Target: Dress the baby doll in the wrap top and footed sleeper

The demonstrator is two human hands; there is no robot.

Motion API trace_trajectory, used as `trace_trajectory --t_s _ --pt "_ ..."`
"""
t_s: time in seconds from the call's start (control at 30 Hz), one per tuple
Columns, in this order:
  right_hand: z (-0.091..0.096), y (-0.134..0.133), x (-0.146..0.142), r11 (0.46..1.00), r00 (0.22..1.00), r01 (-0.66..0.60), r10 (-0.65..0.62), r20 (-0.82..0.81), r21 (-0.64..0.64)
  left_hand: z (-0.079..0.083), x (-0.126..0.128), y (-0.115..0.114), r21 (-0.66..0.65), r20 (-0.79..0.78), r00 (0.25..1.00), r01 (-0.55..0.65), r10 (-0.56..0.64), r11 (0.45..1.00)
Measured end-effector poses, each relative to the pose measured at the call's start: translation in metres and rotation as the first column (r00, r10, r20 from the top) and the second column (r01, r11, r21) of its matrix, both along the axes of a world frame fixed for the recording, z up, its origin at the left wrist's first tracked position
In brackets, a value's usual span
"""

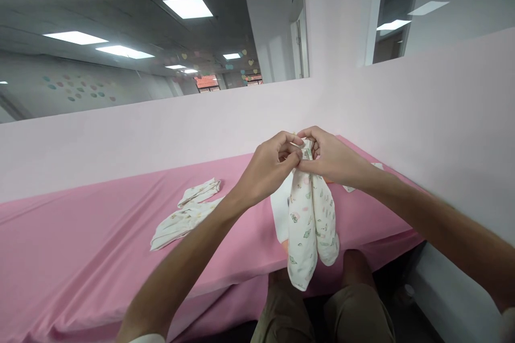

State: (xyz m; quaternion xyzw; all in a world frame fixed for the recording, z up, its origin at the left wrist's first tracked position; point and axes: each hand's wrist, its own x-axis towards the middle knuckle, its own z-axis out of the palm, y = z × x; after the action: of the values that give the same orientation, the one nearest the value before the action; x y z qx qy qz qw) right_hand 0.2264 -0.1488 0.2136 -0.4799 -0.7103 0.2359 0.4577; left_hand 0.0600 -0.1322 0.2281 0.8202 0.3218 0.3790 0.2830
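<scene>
A small white baby garment [303, 225] with a green and pink print hangs in front of me, its two leg-like parts with rounded lower ends dangling past the table's front edge. My left hand [277, 163] pinches its gathered top from the left. On the other side my right hand [330, 155] grips the same top, thumb and fingers closed, both hands nearly touching. The fingers partly hide the gathered cloth. Behind the garment, a white flat piece with orange parts [280, 206] lies on the table, mostly covered.
A pink cloth [100, 225] covers the table, draping over its front. Another printed white garment [185, 217] lies folded on the left. A patterned white piece [349, 188] shows beyond my right wrist. Pale walls [442, 112] with windows stand behind and to the right; my knees are below the edge.
</scene>
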Motion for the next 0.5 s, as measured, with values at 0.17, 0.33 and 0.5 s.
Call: trace_trajectory --t_s 0.17,0.33,0.5 --pt "0.000 0.003 0.006 0.998 0.987 0.027 -0.016 -0.157 0.064 -0.015 -0.014 -0.002 0.064 0.050 0.999 -0.011 0.008 0.998" --pt "0.012 -0.008 0.013 0.975 0.905 -0.171 0.213 -0.368 0.144 -0.079 -0.018 0.005 -0.105 0.097 0.995 0.000 0.010 0.994" --pt "0.020 -0.012 0.013 0.947 0.824 -0.252 0.319 -0.468 0.200 -0.135 -0.005 0.000 -0.498 0.368 0.901 0.399 -0.229 0.770"
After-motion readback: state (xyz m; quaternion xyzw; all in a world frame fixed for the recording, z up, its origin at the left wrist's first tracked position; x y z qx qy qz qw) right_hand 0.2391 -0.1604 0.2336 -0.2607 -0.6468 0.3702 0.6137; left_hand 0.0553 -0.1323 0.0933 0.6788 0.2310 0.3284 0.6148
